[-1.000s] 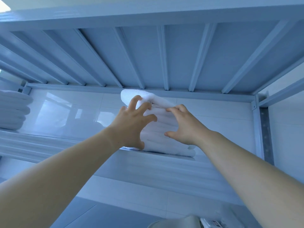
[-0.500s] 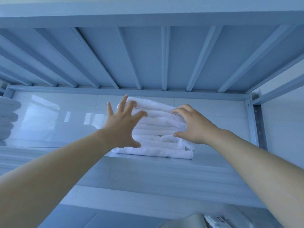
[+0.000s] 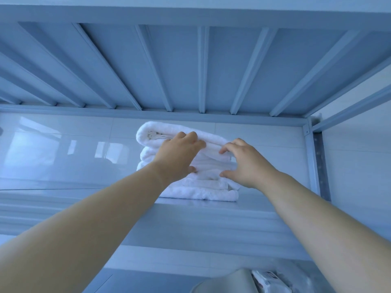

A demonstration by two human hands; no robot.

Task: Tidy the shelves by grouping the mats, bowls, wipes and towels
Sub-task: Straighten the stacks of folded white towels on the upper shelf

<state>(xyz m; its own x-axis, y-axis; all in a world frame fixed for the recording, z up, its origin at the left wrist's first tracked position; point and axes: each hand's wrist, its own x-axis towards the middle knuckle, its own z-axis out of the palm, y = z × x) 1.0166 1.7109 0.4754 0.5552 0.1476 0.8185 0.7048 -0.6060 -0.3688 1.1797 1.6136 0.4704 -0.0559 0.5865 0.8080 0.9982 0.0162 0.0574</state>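
Head view, looking up into a metal shelf unit. A stack of white folded towels (image 3: 191, 188) sits on the shelf (image 3: 211, 220), right of centre, near the back against the glossy tiled wall (image 3: 63, 153). The top towel (image 3: 152, 134) is rolled over at its left end and overhangs the ones below.

Left hand (image 3: 176, 157): pressed to the front of the stack, fingers curled over the front edge of the top towel, thumb low against the middle layers. It pinches the upper towels between fingers and thumb.

Right hand (image 3: 246, 163): at the right end of the stack, fingers curved onto the top towel's edge, thumb touching a lower layer. Half-closed around the upper layers; how firm the grip is cannot be told.

Both forearms are bare and reach up from the lower corners.

Ribbed underside of the upper shelf (image 3: 203, 66) fills the top. A right-hand upright post (image 3: 317, 161) stands well apart from the stack. At the bottom edge, a pale rounded object (image 3: 224, 282) beside a plastic-wrapped pack (image 3: 268, 281); neither identifiable.
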